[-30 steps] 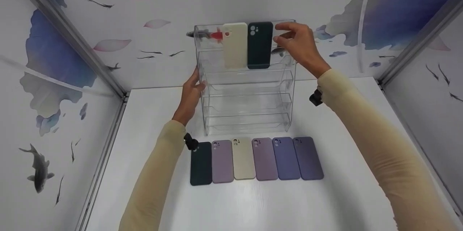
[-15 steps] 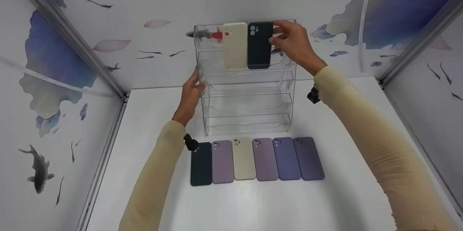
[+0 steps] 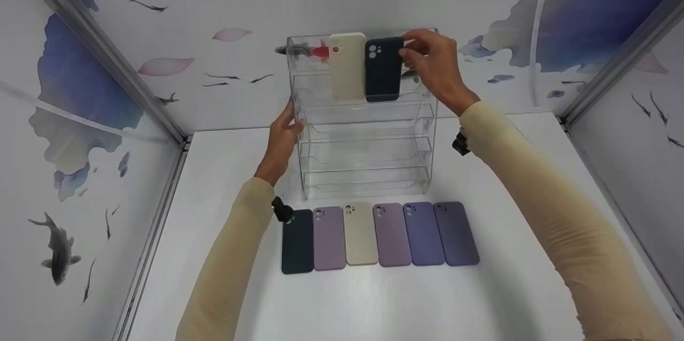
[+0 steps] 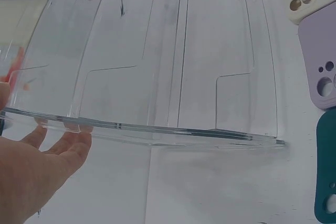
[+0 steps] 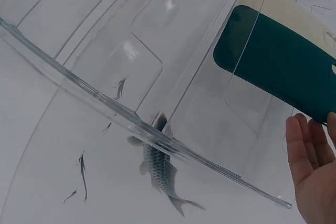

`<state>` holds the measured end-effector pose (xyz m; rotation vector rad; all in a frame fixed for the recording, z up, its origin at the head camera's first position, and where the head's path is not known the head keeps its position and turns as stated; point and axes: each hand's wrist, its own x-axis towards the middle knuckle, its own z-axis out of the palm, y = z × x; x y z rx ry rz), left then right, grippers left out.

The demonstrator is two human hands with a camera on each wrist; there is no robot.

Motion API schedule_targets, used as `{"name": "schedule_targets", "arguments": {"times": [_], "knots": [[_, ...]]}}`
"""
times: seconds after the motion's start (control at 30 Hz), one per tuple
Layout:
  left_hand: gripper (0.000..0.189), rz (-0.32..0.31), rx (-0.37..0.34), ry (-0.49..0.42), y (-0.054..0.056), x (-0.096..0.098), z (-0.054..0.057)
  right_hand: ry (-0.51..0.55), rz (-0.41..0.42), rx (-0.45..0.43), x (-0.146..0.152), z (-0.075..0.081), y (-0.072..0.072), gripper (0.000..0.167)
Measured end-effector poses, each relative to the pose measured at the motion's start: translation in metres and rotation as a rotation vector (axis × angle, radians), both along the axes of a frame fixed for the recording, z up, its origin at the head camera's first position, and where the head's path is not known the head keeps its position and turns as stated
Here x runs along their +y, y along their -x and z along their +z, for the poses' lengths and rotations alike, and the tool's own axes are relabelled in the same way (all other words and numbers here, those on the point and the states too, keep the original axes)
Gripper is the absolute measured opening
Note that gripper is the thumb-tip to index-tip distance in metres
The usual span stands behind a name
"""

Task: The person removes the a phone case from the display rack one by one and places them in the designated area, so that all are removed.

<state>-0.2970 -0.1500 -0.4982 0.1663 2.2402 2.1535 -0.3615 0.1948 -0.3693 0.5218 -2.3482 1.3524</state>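
A clear acrylic tiered rack (image 3: 366,151) stands at the back of the white table. My left hand (image 3: 280,144) grips its left side panel, thumb in front and fingers behind, as the left wrist view also shows. On the top tier a cream phone case (image 3: 347,71) leans beside a dark green phone case (image 3: 383,71). My right hand (image 3: 439,66) pinches the green case's upper right edge between thumb and fingers. In the right wrist view this green case (image 5: 278,59) sits with its lower end behind the tier's clear front lip.
Several phone cases lie in a row before the rack: a dark green case (image 3: 297,245), a lilac case (image 3: 329,239), a cream case (image 3: 360,237), and to the right mauve, blue-violet and dark purple (image 3: 457,234) ones. Printed white panels enclose the table (image 3: 363,303).
My right hand has come left to the green case on the rack and taken hold of its edge. The case's top has tipped slightly forward. My left hand stays on the rack.
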Motion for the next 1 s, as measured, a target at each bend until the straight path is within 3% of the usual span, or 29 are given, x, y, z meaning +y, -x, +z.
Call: {"name": "schedule_targets", "arguments": {"times": [0.3, 0.6, 1.0], "knots": [[0.069, 0.004, 0.009, 0.008, 0.001, -0.001, -0.004, 0.065, -0.004, 0.008, 0.001, 0.003, -0.008, 0.026], [0.069, 0.024, -0.013, 0.029, 0.001, 0.000, -0.002, 0.106, -0.017, 0.118, 0.011, 0.009, -0.012, 0.024], [0.067, 0.025, -0.012, 0.019, 0.001, -0.001, -0.003, 0.105, -0.020, 0.117, 0.024, 0.010, -0.030, 0.023]]}}
